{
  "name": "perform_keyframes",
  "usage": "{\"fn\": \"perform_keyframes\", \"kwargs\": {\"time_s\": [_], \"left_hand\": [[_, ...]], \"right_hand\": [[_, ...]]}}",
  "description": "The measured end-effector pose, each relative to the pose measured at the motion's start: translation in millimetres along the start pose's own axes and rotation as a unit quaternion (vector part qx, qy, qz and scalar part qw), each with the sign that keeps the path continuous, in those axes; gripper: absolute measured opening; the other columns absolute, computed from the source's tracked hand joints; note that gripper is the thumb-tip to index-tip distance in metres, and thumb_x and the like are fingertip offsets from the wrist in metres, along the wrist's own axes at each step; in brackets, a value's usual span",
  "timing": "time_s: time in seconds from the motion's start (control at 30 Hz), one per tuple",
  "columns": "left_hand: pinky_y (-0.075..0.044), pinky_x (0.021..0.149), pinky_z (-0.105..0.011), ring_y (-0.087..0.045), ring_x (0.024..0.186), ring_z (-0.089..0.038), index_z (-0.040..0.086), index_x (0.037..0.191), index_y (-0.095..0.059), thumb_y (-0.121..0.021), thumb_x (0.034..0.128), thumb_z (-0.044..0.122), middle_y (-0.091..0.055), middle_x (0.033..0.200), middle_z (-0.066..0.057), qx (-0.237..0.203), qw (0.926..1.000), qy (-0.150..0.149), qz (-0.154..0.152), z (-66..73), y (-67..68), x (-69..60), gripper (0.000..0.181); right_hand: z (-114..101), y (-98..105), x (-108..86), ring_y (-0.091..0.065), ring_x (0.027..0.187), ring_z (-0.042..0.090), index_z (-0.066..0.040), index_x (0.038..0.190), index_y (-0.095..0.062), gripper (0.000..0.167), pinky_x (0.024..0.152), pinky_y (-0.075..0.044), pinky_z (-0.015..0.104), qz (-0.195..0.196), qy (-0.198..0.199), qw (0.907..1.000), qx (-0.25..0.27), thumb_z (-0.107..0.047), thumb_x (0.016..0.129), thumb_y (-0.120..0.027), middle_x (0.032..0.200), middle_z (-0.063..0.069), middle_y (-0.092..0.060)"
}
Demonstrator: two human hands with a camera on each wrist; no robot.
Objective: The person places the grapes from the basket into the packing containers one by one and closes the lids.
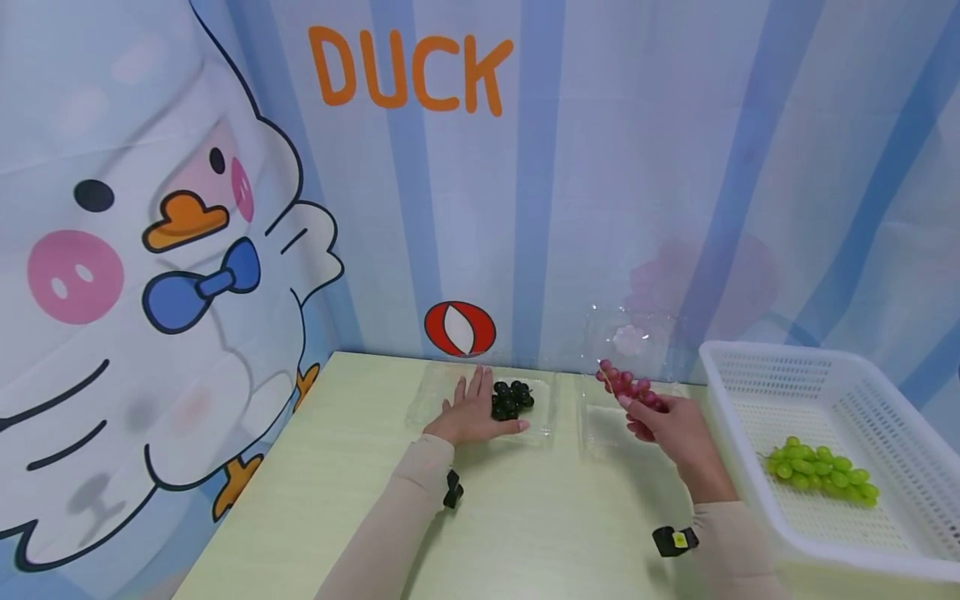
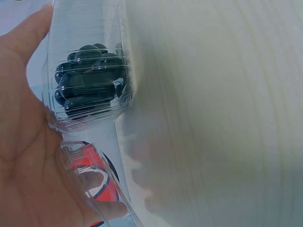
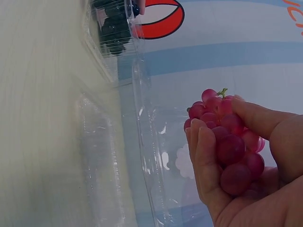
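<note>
Right hand (image 1: pixel 675 427) gripped red grapes (image 1: pixel 628 387) at the open clear box (image 1: pixel 602 427), packing apparently the step, gentle lowering likely needed next, while the left hand (image 1: pixel 471 415) spread straight fingers beside black grapes (image 1: pixel 512 400)!

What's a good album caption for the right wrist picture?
Right fingers curled around red grapes, near an open clear box, with black grapes at the picture's top edge.

Right hand (image 1: pixel 677 429) grips red grapes (image 1: pixel 624 384); left hand (image 1: pixel 468 416) touches container (image 1: pixel 545 410).
</note>
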State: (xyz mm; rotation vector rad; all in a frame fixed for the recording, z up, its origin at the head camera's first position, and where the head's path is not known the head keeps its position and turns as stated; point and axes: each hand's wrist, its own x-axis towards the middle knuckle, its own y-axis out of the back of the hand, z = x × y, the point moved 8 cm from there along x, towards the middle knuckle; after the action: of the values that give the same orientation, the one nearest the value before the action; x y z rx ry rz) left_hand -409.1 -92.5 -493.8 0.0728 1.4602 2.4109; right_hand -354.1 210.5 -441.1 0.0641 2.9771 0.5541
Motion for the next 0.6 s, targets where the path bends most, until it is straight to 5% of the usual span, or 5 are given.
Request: {"fn": "perform_keyframes", "kwargs": {"time_s": [0.6], "left_hand": [[-0.012, 0.117, -0.073, 0.005, 0.156, -0.042, 0.013, 0.164, 0.005, -0.057, 0.082, 0.081, 0.009, 0.172, -0.006, 0.008, 1.0, 0.005, -0.004, -0.6, -1.2, 0.2, 0.123]], "right_hand": [[3, -14, 1.3, -0.071, 0.082, 0.014, 0.006, 0.126, -0.064, 0.056, 0.071, -0.057, 0.019, -0.008, -0.014, 0.9998, -0.012, -0.041, 0.096, -0.07, 0.095, 0.009, -0.074]]}}
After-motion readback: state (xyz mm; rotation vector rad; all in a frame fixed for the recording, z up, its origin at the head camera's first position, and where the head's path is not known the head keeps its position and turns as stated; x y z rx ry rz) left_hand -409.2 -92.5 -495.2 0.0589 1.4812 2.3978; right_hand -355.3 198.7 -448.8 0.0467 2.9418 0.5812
